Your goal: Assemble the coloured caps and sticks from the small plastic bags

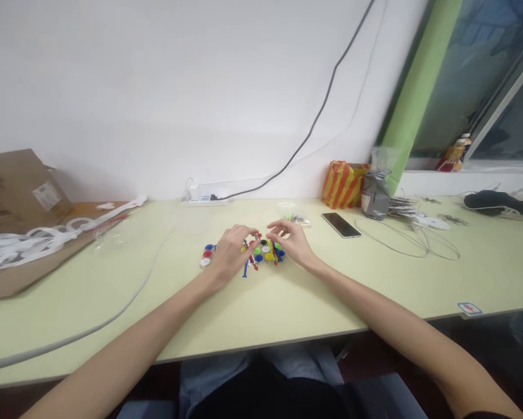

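Over a cluster of small round discs point(268, 256) in blue, red, white, yellow, green and black, both my hands are working close together. My left hand point(232, 251) has its thumb and forefinger closed, with a small red piece point(259, 235) at the fingertips; its exact kind is too small to tell. My right hand point(292, 241) is just to the right, fingers curved and slightly apart, with nothing visible in it. Among the discs lie thin coloured plastic pieces, including a blue stick point(245, 269) in front. The left hand hides part of the cluster.
Behind the hands lies a clear bag of small coloured parts point(299, 220). A phone point(341, 224), striped bag point(343, 185), grey pouch point(375, 195) and loose wires point(412, 238) are on the right. A cardboard box point(25, 186), white strips point(38, 244) and a thick cable point(91, 330) are left.
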Tool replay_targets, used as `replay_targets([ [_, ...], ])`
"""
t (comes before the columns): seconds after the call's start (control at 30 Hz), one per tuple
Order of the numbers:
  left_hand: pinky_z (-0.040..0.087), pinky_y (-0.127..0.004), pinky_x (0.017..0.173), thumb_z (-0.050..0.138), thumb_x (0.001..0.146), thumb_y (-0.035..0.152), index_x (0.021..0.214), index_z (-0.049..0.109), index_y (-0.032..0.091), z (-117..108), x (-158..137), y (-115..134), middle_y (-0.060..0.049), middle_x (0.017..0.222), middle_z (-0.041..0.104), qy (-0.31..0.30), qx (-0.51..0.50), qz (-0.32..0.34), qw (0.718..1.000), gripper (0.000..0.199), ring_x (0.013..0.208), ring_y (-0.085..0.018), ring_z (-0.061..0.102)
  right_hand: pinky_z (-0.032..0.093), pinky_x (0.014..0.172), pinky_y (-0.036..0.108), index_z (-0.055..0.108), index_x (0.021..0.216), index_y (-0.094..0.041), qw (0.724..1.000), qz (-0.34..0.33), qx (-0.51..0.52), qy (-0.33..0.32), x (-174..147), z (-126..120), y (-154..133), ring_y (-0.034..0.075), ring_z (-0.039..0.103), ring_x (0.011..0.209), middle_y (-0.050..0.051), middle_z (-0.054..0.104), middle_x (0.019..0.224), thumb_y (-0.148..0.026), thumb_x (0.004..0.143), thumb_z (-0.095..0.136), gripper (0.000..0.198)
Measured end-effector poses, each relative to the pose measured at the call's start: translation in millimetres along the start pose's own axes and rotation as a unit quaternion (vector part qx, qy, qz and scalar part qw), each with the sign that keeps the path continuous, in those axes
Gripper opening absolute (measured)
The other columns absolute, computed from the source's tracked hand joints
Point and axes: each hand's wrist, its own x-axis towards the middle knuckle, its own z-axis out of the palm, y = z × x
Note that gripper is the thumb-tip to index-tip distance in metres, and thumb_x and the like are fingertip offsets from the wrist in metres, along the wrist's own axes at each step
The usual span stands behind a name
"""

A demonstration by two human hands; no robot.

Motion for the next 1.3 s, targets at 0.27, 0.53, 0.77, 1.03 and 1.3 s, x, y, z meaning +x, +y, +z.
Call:
replay_targets([
  [0.27,0.046,-0.039,0.090,0.057,0.096,0.029,0.097,0.064,0.021,-8.6,4.4,-1.3,-0.005,0.099,0.071,0.009,0.017,-0.004,1.000,0.011,0.098,-0.023,0.062,0.037,0.092,0.037,0.080,0.081,-0.021,0.959,-0.045,-0.241,-0.141,3.5,-17.5,18.2,0.022,0.057,0.092,0.007,0.068,0.095,-0.022,0.081,0.078,0.003],
  [0.53,0.047,-0.039,0.087,0.058,0.095,0.030,0.092,0.064,0.021,-8.8,5.6,-1.3,-0.005,0.096,0.071,0.011,0.019,0.000,1.000,0.011,0.097,-0.023,0.061,0.037,0.090,0.036,0.080,0.079,-0.021,0.939,-0.026,-0.309,-0.148,-1.1,-12.4,12.8,0.023,0.054,0.092,0.008,0.068,0.094,-0.023,0.081,0.076,0.004],
  [0.77,0.047,-0.038,0.086,0.060,0.095,0.032,0.095,0.064,0.021,-6.1,5.6,-1.1,-0.004,0.093,0.071,0.012,0.018,0.006,1.000,0.012,0.096,-0.023,0.061,0.037,0.091,0.035,0.080,0.077,-0.021,0.932,-0.009,-0.335,-0.137,-0.3,-9.5,13.5,0.023,0.056,0.090,0.008,0.068,0.089,-0.021,0.080,0.074,0.006],
  [1.03,0.047,-0.039,0.085,0.060,0.093,0.031,0.093,0.065,0.021,-5.6,6.1,-0.1,-0.004,0.091,0.071,0.004,0.012,0.013,1.000,0.011,0.094,-0.023,0.061,0.038,0.086,0.038,0.076,0.071,-0.019,0.937,-0.055,-0.317,-0.134,-0.9,-7.8,17.0,0.023,0.053,0.086,0.009,0.065,0.086,-0.016,0.079,0.074,0.009],
  [1.3,0.047,-0.037,0.084,0.061,0.093,0.029,0.095,0.064,0.021,-6.4,6.2,0.6,-0.004,0.092,0.071,0.001,0.013,0.014,1.000,0.009,0.095,-0.023,0.060,0.037,0.091,0.038,0.073,0.074,-0.018,0.953,-0.077,-0.266,-0.125,1.8,-10.4,15.3,0.022,0.051,0.091,0.007,0.065,0.093,-0.014,0.081,0.072,0.008],
])
